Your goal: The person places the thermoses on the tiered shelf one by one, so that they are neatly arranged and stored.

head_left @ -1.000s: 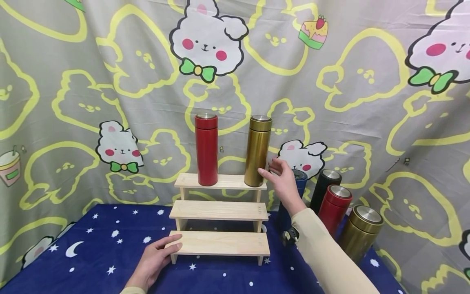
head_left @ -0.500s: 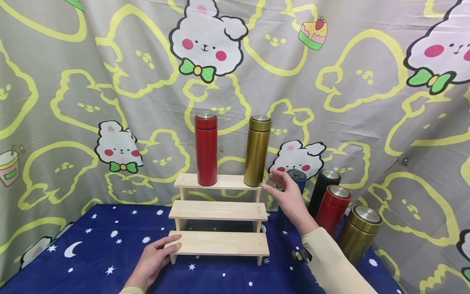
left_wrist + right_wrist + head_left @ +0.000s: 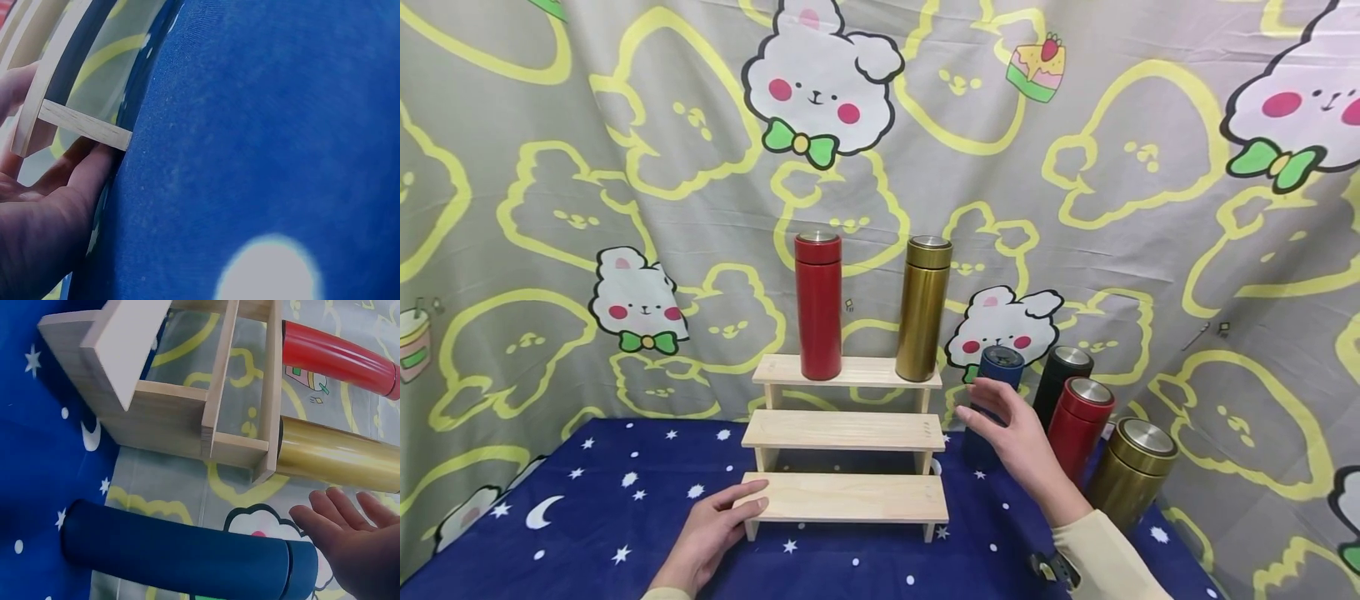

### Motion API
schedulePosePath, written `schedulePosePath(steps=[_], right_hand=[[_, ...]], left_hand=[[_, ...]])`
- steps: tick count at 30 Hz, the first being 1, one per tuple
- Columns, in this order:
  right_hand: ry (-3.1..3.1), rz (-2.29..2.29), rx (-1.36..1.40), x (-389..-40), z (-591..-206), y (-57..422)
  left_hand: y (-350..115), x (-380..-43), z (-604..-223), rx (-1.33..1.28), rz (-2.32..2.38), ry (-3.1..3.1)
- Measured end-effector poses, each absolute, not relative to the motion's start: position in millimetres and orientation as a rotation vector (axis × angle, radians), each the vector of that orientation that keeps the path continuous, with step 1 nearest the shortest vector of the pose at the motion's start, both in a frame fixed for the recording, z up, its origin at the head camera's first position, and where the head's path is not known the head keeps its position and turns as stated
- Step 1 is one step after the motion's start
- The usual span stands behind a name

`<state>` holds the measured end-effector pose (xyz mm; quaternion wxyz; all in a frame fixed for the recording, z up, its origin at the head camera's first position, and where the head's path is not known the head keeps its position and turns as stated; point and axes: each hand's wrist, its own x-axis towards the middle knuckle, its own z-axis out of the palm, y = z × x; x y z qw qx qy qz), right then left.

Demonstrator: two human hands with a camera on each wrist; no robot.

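Note:
My left hand (image 3: 703,533) grips the left end of the lowest step of a three-step wooden display stand (image 3: 846,429). In the left wrist view, some fingers (image 3: 90,172) lie beside its leg under the step, with another finger on the upper side. My right hand (image 3: 1018,429) holds nothing, its fingers spread and slightly bent, in front of the blue thermos (image 3: 1002,358). In the right wrist view it is beside that thermos's lid, apart from the gold thermos (image 3: 340,453). A red thermos (image 3: 818,308) stands upright left of the gold one on the top step.
Right of the blue thermos stand a black thermos (image 3: 1066,371), another red thermos (image 3: 1078,425) and a shorter, wider gold thermos (image 3: 1131,475). A dark blue starry cloth (image 3: 647,500) covers the table. Behind hangs a grey curtain (image 3: 715,217) with cartoon rabbits.
My right hand has left the side of the tall gold thermos and moved down and right toward the blue thermos. The gold thermos stays on the top step. My left hand has kept its place.

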<state>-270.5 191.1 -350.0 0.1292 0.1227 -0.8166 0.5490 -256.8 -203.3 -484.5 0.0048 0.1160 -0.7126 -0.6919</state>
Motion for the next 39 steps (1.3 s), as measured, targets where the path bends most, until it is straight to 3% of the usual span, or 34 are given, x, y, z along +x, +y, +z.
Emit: schedulePosePath(steps=[39], right_hand=[[-2.287, 1.609, 0.226, -211, -391, 235]], left_hand=[[-204, -257, -484, 0.369, -2.177, -2.226]])
